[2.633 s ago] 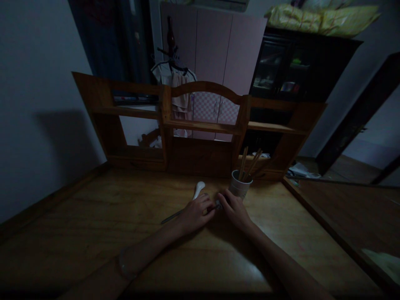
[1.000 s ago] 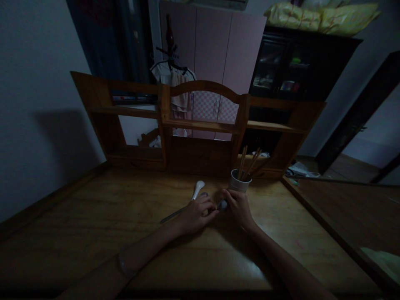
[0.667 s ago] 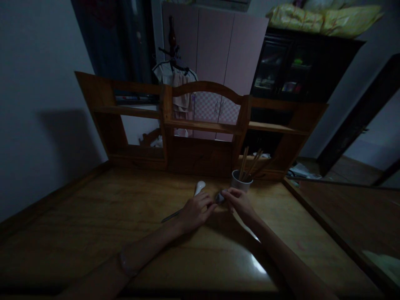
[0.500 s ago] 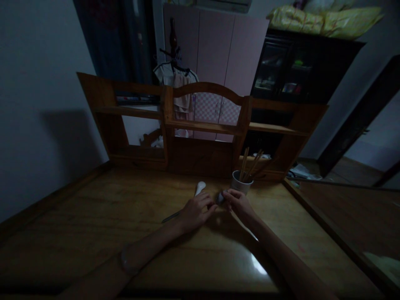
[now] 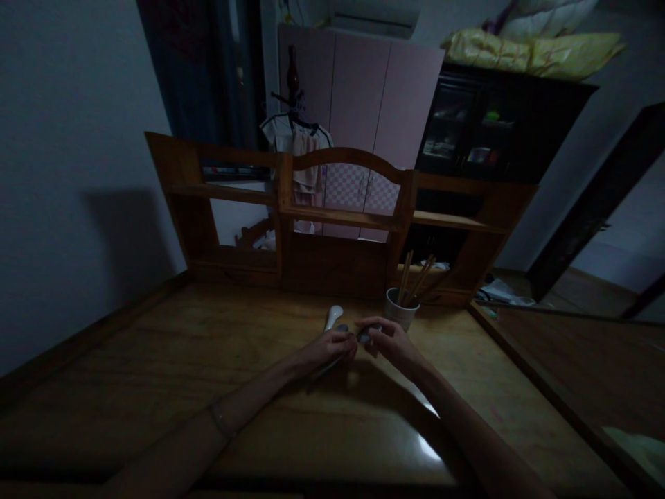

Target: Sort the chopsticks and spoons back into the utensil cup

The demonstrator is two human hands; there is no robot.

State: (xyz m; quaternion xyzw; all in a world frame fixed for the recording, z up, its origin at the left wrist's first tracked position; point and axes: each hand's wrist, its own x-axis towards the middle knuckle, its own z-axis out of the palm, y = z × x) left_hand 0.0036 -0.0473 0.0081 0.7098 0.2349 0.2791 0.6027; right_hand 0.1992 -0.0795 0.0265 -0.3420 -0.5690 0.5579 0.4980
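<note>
My left hand (image 5: 331,346) is closed in a pinch on what looks like a metal spoon (image 5: 341,328). Its grey rounded end shows above the fingers, and a slim handle (image 5: 327,367) slants down to the left beneath them. Close by on the right, my right hand (image 5: 385,336) grips a small dark grey rounded thing (image 5: 366,335), partly hidden by the fingers; its kind is unclear in the dim light. A white spoon (image 5: 334,316) lies on the wooden desk (image 5: 197,353) just behind my left hand.
Behind my right hand stands a light cup (image 5: 400,312) holding several wooden sticks, possibly chopsticks (image 5: 415,281). A wooden shelf unit (image 5: 337,267) rises along the desk's back edge. The wall (image 5: 104,277) borders the left side.
The slim handle that lay on the desk is now under my left hand, which has closed. A grey rounded end shows above its fingers. My right hand keeps its grip; the view has tilted slightly up.
</note>
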